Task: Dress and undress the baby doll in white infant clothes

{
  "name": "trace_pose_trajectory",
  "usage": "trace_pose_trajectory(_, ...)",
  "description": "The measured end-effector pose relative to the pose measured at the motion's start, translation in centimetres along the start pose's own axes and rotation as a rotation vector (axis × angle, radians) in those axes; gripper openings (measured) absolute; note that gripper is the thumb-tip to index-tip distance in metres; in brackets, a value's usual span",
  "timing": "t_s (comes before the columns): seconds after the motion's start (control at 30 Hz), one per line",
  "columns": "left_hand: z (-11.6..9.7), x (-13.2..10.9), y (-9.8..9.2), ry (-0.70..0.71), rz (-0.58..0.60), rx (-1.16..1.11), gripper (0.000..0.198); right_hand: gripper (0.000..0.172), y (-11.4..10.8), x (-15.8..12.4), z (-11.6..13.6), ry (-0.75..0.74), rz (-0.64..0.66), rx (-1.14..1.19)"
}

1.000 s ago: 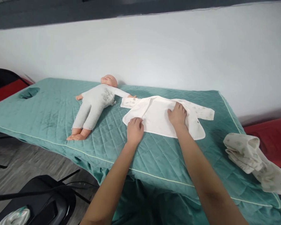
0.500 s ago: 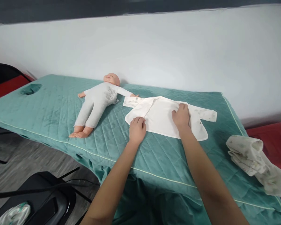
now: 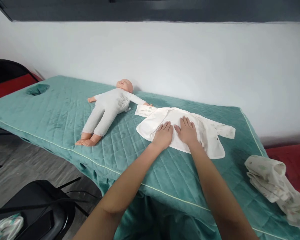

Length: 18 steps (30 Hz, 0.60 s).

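A small white baby shirt [image 3: 210, 133] lies spread out on a teal quilted table [image 3: 65, 113]. My left hand [image 3: 163, 136] rests flat on the shirt's front, fingers stretched out. Right beside it, my right hand [image 3: 187, 130] also lies flat on the shirt with spread fingers. Neither hand holds anything. A baby doll [image 3: 107, 108] in a pale grey suit lies on its back to the left, one arm reaching to the shirt's sleeve.
A crumpled patterned cloth [image 3: 272, 181] sits at the table's right end. A black chair [image 3: 37, 210] with a bit of cloth on it stands at the lower left. Red seats stand at both far sides. A white wall runs behind the table.
My left hand has slid right from the shirt's lower left edge onto its front, close beside my right hand. The view has shifted a little.
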<state>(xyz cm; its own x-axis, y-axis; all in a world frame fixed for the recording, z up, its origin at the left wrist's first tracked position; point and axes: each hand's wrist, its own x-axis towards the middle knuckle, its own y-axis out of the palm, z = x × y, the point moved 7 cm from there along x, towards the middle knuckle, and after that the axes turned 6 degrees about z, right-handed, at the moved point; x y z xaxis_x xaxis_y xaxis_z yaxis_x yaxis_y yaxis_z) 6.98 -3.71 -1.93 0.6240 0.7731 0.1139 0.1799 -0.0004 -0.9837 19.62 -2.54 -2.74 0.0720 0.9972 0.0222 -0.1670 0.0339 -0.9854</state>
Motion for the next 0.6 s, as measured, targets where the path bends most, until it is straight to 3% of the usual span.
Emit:
trace_pose_trajectory(0.1,1.2,3.4,0.3,-0.108,0.029,-0.039,0.049,0.070,0.1,0.3,-0.8,0.063,0.010,-0.004)
trace_pose_trajectory(0.23,3.7,6.1,-0.3,-0.253,-0.044,-0.096,0.054,0.072,0.0,0.7,-2.0,0.145,0.006,-0.004)
trace_pose_trajectory(0.4,5.1,7.6,-0.8,-0.236,-0.095,-0.078,0.053,0.072,-0.1,0.9,-2.5,0.174,-0.002,-0.003)
trace_pose_trajectory(0.6,5.6,8.8,-0.2,-0.232,-0.032,-0.082,0.056,0.071,-0.7,1.5,-3.7,0.233,-0.065,0.022)
